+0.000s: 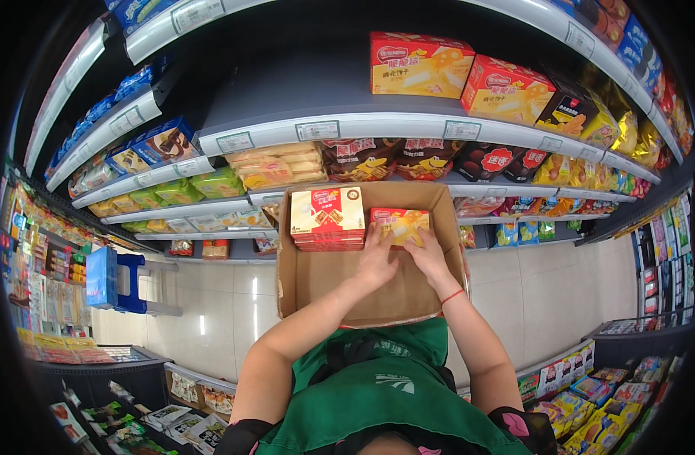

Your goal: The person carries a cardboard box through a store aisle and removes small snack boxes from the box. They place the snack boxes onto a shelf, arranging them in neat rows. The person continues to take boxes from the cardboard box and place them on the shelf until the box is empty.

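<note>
An open cardboard box (pixel 330 284) is right before me, against the shelf edge. In its far left corner lies a stack of cream-and-red wafer boxes (pixel 327 213). A yellow-and-red wafer biscuit box (pixel 401 223) lies in the far right part of the carton. My left hand (pixel 378 260) touches the near left side of that yellow box, fingers spread. My right hand (pixel 427 254), with a thin red cord at the wrist, has its fingers on the near right side of the same box. Whether either hand grips it firmly is not plain.
Two red-and-yellow wafer boxes (pixel 421 65) stand on the upper shelf (pixel 290 85), beside a black snack box (pixel 567 111). Bagged snacks (pixel 359 162) fill the shelf below. A blue stool (pixel 132 281) with a blue box on it stands at the left; low display bins lie behind me.
</note>
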`<move>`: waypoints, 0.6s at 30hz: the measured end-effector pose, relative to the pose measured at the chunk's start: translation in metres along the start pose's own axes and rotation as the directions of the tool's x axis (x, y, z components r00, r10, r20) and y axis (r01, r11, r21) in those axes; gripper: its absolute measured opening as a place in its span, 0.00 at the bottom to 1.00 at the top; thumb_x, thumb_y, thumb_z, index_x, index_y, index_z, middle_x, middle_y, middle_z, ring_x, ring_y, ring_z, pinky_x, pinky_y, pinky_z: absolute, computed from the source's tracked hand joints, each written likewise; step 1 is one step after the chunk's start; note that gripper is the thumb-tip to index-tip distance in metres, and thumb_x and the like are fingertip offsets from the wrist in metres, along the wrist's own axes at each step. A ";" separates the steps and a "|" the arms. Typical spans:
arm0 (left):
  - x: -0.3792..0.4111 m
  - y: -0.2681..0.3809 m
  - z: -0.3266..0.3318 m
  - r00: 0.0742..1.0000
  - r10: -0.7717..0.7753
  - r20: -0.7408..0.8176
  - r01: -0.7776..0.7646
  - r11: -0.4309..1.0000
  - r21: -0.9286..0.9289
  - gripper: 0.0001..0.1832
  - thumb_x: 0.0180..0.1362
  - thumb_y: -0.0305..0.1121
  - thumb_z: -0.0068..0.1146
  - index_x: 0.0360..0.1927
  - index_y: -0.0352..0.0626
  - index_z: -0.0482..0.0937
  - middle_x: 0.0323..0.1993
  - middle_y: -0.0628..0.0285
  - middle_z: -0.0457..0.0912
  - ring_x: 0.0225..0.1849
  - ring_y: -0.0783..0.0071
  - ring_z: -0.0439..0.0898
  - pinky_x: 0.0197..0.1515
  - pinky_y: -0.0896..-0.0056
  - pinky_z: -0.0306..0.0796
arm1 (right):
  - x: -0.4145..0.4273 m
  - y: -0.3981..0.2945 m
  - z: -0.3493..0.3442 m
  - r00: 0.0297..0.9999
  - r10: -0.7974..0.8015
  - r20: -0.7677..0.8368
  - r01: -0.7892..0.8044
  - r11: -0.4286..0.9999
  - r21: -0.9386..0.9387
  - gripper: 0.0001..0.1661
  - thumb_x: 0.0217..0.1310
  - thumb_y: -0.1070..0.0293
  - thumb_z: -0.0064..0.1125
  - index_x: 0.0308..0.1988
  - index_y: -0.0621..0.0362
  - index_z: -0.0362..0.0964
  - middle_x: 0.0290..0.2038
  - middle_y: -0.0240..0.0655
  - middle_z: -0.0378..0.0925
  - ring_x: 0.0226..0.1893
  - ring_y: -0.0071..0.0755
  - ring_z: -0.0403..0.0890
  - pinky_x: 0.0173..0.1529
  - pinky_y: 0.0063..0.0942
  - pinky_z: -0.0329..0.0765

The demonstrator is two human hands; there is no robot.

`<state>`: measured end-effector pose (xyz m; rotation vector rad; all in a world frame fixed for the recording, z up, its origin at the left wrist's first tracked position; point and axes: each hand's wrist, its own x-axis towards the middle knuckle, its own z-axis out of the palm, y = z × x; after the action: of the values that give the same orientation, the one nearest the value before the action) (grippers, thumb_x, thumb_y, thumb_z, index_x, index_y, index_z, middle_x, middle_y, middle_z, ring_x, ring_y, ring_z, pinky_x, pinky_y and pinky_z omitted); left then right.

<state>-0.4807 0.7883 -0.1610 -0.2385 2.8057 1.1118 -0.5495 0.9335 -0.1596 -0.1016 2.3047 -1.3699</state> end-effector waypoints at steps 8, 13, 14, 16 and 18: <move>-0.006 0.006 -0.002 0.995 0.048 0.091 -0.048 0.999 0.003 0.39 0.55 0.36 0.60 0.70 0.39 0.60 0.74 0.42 0.48 0.76 0.46 0.44 0.75 0.56 0.47 | -0.009 -0.011 0.002 0.999 -0.035 -0.039 0.033 0.998 -0.047 0.38 0.60 0.59 0.59 0.65 0.67 0.61 0.70 0.59 0.51 0.72 0.51 0.54 0.70 0.34 0.59; -0.009 0.021 -0.017 0.988 0.151 -0.032 -0.154 0.982 -0.107 0.37 0.56 0.33 0.59 0.69 0.39 0.60 0.73 0.43 0.52 0.75 0.47 0.48 0.74 0.55 0.49 | -0.012 -0.018 -0.003 0.988 -0.145 -0.058 0.142 0.989 -0.041 0.34 0.60 0.65 0.60 0.65 0.62 0.63 0.71 0.54 0.52 0.72 0.48 0.54 0.70 0.33 0.58; -0.010 0.026 -0.021 0.986 0.158 -0.055 -0.164 0.978 -0.133 0.37 0.56 0.32 0.59 0.69 0.38 0.60 0.72 0.43 0.53 0.75 0.47 0.49 0.74 0.56 0.50 | -0.014 -0.024 -0.004 0.976 -0.204 -0.078 0.201 0.979 -0.045 0.34 0.60 0.66 0.60 0.64 0.62 0.64 0.70 0.53 0.53 0.72 0.48 0.55 0.70 0.34 0.58; -0.013 0.036 -0.030 0.981 0.169 -0.098 -0.184 0.966 -0.183 0.37 0.55 0.31 0.59 0.69 0.38 0.60 0.72 0.43 0.55 0.74 0.47 0.51 0.74 0.56 0.52 | -0.020 -0.039 -0.007 0.941 -0.317 -0.118 0.312 0.948 -0.057 0.32 0.60 0.68 0.60 0.63 0.60 0.65 0.70 0.52 0.55 0.71 0.48 0.56 0.70 0.34 0.58; -0.011 0.040 -0.035 0.961 0.216 -0.174 -0.249 0.948 -0.197 0.37 0.55 0.29 0.58 0.69 0.37 0.60 0.72 0.43 0.56 0.74 0.47 0.53 0.73 0.57 0.54 | -0.024 -0.050 -0.011 0.905 -0.396 -0.152 0.394 0.918 -0.047 0.32 0.59 0.67 0.60 0.62 0.61 0.65 0.68 0.55 0.57 0.69 0.52 0.60 0.69 0.36 0.60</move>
<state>-0.4789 0.7945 -0.1068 -0.0058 2.8995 1.5173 -0.5408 0.9240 -0.1047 -0.5093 2.5231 -1.6030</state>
